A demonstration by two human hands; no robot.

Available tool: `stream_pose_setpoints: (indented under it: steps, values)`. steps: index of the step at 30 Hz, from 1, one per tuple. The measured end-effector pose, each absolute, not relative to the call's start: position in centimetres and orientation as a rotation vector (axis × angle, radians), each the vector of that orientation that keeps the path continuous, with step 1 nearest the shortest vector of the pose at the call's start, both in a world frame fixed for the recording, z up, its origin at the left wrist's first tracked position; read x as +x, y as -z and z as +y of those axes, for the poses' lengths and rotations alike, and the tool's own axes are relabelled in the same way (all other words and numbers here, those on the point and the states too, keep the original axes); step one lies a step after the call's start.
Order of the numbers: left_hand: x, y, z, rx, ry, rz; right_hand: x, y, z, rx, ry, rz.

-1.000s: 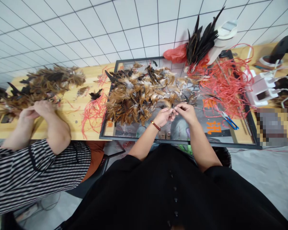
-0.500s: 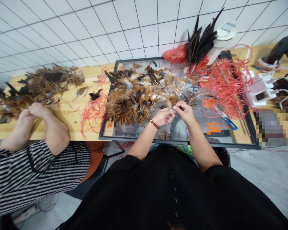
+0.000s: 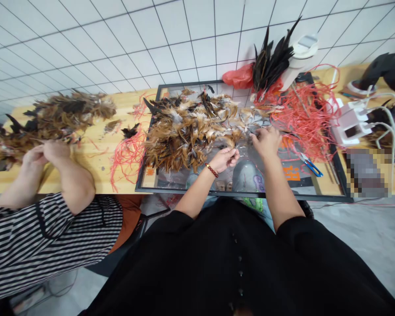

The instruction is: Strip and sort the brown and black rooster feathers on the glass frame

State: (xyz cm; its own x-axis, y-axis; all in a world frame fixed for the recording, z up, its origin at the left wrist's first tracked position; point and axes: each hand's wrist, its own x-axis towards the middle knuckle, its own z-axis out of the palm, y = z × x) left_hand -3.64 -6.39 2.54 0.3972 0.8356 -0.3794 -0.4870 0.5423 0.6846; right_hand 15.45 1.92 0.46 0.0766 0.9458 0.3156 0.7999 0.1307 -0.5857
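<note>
My left hand (image 3: 225,159), with a beaded bracelet at its wrist, is closed in a pinch. A small brown feather (image 3: 231,140) stands up from its fingertips. To the right, my right hand (image 3: 268,141) lies low over the framed glass panel (image 3: 246,153), palm down, thumb and fingers apart. Its fingertips reach the edge of some loose feathers; anything beneath the palm is hidden. A thick heap of brown and black feathers (image 3: 181,136) covers the left of the panel. Tangled red plastic strings (image 3: 306,116) lie just beyond my right hand.
Blue-handled snips (image 3: 311,166) rest at the panel's right. Behind stand long black feathers (image 3: 271,61) by a red bag (image 3: 238,77). A white charger with cables (image 3: 350,125) sits at right. At left, a co-worker's hands (image 3: 48,151) are at another feather pile (image 3: 66,112).
My right hand has left my left hand's fingertips and moved right, its fingers now spread over the panel. My left hand stays nearly in place.
</note>
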Motion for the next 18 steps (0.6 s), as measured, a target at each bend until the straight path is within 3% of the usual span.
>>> stream_pose_setpoints:
  steps: [8, 18]
  values:
    - [-3.8, -2.6, -6.5, 0.483, -0.911, 0.814, 15.9, -2.6, -0.6, -1.452, -0.391, -1.815]
    - [-3.8, -2.9, -6.6, 0.458, -0.944, 0.809, 14.4, -3.3, 2.6, -1.876, -0.236, -2.036]
